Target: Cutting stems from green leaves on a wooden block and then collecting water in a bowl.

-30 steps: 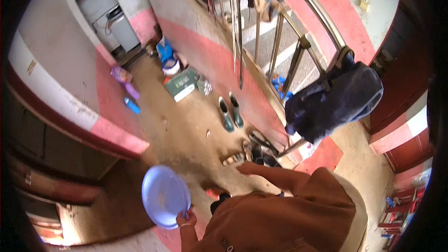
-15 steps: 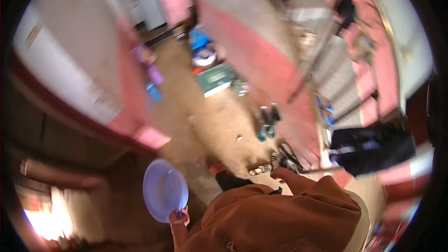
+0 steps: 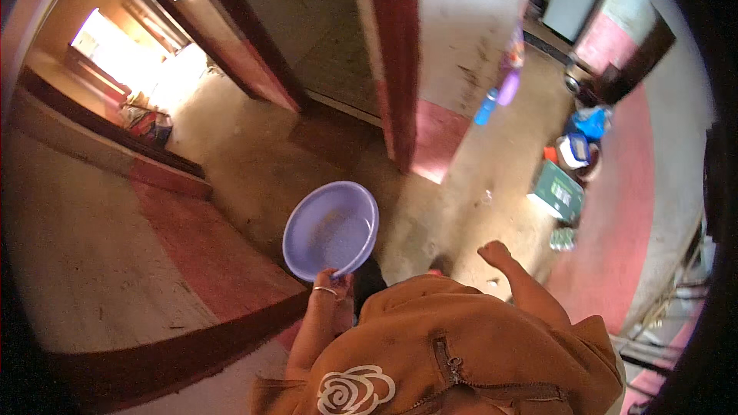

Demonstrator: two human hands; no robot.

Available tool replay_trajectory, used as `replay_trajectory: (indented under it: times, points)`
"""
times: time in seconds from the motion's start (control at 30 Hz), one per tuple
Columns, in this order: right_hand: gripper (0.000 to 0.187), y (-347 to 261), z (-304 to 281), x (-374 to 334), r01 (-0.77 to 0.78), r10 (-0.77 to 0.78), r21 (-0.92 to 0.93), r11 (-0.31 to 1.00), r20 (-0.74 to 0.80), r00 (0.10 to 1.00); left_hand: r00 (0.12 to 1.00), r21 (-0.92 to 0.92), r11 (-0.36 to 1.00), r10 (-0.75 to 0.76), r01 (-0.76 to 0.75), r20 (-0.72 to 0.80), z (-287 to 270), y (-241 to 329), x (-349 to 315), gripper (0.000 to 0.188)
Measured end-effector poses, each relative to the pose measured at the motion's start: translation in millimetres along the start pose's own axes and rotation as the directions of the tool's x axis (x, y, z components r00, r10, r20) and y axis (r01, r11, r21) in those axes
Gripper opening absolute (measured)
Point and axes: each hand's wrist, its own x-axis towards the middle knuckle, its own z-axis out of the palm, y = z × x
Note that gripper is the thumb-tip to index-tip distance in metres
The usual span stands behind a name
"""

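Note:
My left hand (image 3: 332, 283) grips the near rim of a round purple plastic basin (image 3: 304, 234). The basin is tilted, so its inside faces up toward me, and a few pale brown marks show on its bottom. A light bangle circles my left wrist. My right hand (image 3: 494, 253) is closed in a fist out to the right, over the floor, and nothing shows in it. My brown top (image 3: 492, 338) covers much of the lower middle.
A doorway with a bright opening (image 3: 123, 54) lies at the far left. Ahead stands a dark red door frame (image 3: 396, 69). Along the right wall are a green box (image 3: 558, 191), a white tub (image 3: 573, 152) and a blue bag (image 3: 591, 122). A blue bottle (image 3: 486, 107) stands by the left wall.
My view has swung left, bringing the bright doorway in and shifting the box to the right. The basin stays in my left hand. My right hand has come into view.

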Motion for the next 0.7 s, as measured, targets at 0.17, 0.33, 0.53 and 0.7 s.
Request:
replay_trajectory:
  times: [0.17,0.33,0.53,0.7]
  points:
    - [0.042,-81,-22,52,-0.003,0.028,-0.203,0.979,0.123,0.992,0.996,-0.251,0.964,-0.089,0.087,0.006,7,72,36,0.034]
    - [0.048,-117,-22,110,0.003,0.046,-0.244,0.97,0.196,0.98,0.998,0.021,1.0,-0.011,0.012,-0.063,50,117,52,0.031]
    - [0.04,-254,-123,191,0.163,-0.161,-0.097,0.982,0.023,0.987,0.984,0.145,0.979,-0.124,0.142,-0.13,104,204,84,0.015]
    - [0.038,-338,-174,314,0.283,-0.264,-0.153,0.947,0.131,0.956,0.994,0.068,0.993,-0.099,0.097,0.037,177,267,121,0.016]
